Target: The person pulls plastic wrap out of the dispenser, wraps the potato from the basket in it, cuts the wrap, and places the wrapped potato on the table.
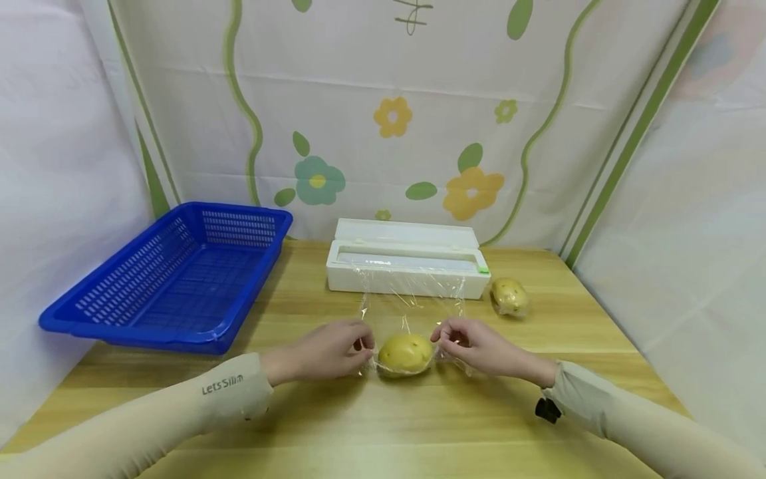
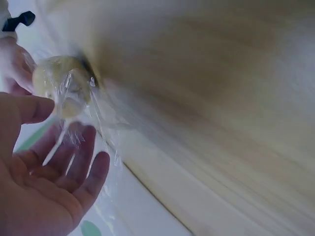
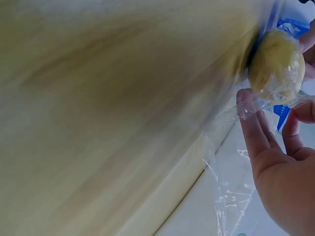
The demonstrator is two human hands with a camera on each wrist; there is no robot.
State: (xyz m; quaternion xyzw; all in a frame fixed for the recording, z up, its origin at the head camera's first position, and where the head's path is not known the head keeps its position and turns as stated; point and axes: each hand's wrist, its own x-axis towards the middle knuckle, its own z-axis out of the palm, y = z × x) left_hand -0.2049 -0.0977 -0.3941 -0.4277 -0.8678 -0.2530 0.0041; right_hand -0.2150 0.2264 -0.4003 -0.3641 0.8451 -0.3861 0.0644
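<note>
A yellow potato (image 1: 405, 352) rests on the wooden table, partly covered by clear plastic wrap (image 3: 281, 91). The sheet of wrap stretches back from it to a white cling film dispenser box (image 1: 409, 283), whose lid stands up. At the potato's left side is my left hand (image 1: 338, 349); in the left wrist view its thumb and loosely curved fingers are apart, with wrap against the fingertips (image 2: 88, 135). On the other side, my right hand (image 1: 475, 346) pinches the wrap between thumb and forefinger, while its other fingers reach out under the film beside the potato.
A blue plastic basket (image 1: 224, 326) stands on the left of the table (image 1: 383, 432). A second potato (image 1: 509, 297), wrapped in film, lies right of the dispenser box. Behind the table hangs a flower-patterned cloth (image 1: 359, 66).
</note>
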